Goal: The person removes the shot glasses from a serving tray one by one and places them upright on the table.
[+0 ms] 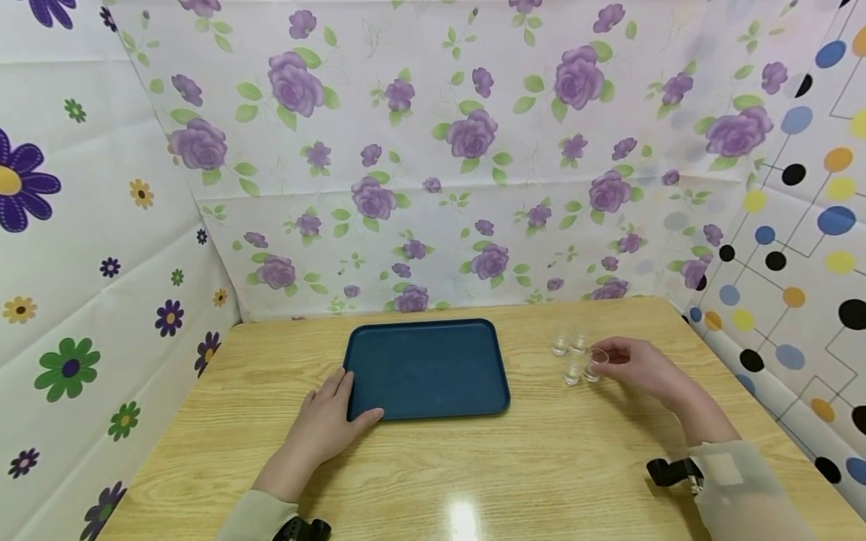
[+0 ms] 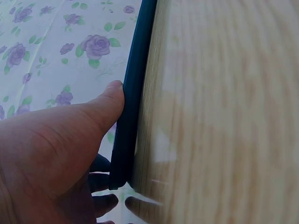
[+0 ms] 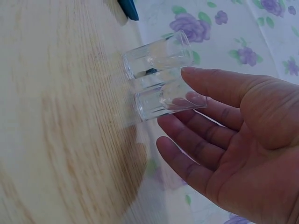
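A dark blue rectangular tray (image 1: 426, 368) lies flat on the table. At its front left corner rests my left hand (image 1: 328, 421), thumb along the front edge and fingers at the left side. In the left wrist view the thumb (image 2: 112, 95) touches the rim. Several small clear shot glasses stand upright in a tight group right of the tray. My right hand (image 1: 632, 364) holds the nearest-right shot glass (image 1: 592, 370) near its rim between thumb and fingers. Right beside it in the right wrist view is another shot glass (image 3: 156, 53); the held glass partly hides some fingers.
Two more shot glasses, one of them the far-left glass (image 1: 559, 346), stand behind the front pair. The wooden table (image 1: 433, 466) ends at a flowered cloth (image 1: 433, 150) at the back. Patterned cloths hang on both sides. Each wrist wears a black camera device.
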A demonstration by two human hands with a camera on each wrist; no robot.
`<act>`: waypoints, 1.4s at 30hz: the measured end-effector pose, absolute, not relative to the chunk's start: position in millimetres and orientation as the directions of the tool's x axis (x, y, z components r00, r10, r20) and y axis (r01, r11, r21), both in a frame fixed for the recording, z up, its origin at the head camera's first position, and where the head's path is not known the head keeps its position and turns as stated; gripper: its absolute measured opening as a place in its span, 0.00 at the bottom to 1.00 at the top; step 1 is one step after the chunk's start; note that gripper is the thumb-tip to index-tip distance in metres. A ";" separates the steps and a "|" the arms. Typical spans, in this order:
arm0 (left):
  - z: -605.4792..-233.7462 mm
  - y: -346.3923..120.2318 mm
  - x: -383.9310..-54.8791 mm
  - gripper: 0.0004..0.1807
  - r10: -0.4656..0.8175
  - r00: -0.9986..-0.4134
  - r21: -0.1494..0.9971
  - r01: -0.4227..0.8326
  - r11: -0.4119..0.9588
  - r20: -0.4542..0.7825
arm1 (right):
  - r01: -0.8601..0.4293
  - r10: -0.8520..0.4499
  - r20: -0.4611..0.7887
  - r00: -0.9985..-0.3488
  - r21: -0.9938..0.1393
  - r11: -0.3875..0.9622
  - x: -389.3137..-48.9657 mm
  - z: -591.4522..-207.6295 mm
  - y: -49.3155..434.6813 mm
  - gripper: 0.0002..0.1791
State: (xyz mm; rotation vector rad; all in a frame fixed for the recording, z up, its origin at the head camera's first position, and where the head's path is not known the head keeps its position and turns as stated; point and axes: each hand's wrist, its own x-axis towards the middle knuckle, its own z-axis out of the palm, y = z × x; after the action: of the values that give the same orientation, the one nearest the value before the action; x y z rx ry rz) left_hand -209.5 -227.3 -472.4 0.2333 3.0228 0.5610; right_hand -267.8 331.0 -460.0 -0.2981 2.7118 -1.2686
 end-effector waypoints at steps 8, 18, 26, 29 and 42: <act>-473.8 -228.5 -209.7 0.58 0.152 -0.988 0.358 0.129 0.925 -0.036 | -0.129 -0.250 -0.042 -0.967 -0.767 0.629 -267.2 -453.5 330.1 0.40; -477.4 -226.4 -212.2 0.58 0.159 -0.987 0.373 0.136 0.918 -0.031 | -0.175 -0.237 0.024 -0.971 -0.747 0.642 -259.8 -439.1 319.8 0.45; -477.8 -218.6 -209.1 0.57 0.179 -0.984 0.363 0.162 0.918 -0.014 | -0.254 -0.241 0.115 -0.964 -0.671 0.696 -258.9 -435.6 304.2 0.45; -477.6 -216.4 -208.6 0.56 0.190 -0.982 0.356 0.176 0.918 -0.005 | -0.284 -0.242 0.155 -0.958 -0.641 0.713 -257.4 -435.8 293.4 0.45; -473.8 -221.5 -210.9 0.54 0.182 -0.983 0.294 0.176 0.939 0.006 | -0.431 -0.319 0.322 -0.891 -0.379 0.819 -248.7 -439.5 219.0 0.47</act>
State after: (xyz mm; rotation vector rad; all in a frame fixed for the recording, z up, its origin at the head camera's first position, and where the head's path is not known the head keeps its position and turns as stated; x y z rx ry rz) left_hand -210.9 -221.5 -473.8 0.2835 3.0726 0.4628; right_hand -248.7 219.0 -439.5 -0.6769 3.2287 -0.7728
